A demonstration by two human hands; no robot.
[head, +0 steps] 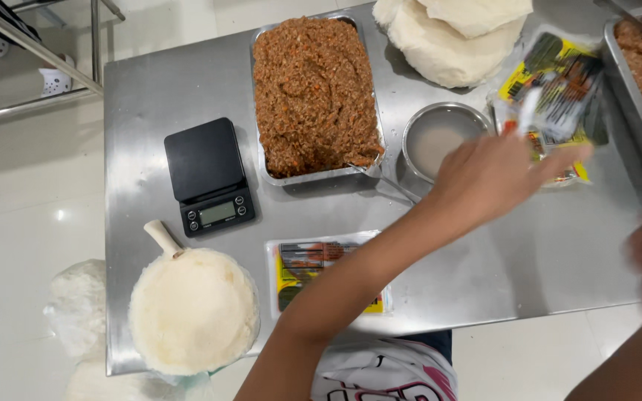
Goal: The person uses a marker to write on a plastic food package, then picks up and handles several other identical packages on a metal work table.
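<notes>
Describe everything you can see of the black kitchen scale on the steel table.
The black kitchen scale is a flat square platform with a front panel holding a small grey display and round buttons. It looks like matte plastic. It lies flat on the steel table, slightly turned, left of the tray of minced filling. Nothing rests on it.

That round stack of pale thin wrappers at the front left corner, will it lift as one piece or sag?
The round stack of pale wrappers would probably sag at its edges, since the sheets look thin and soft. It overhangs the steel table edge, so a push may tip it off. Its clear plastic bag looks slippery.
</notes>
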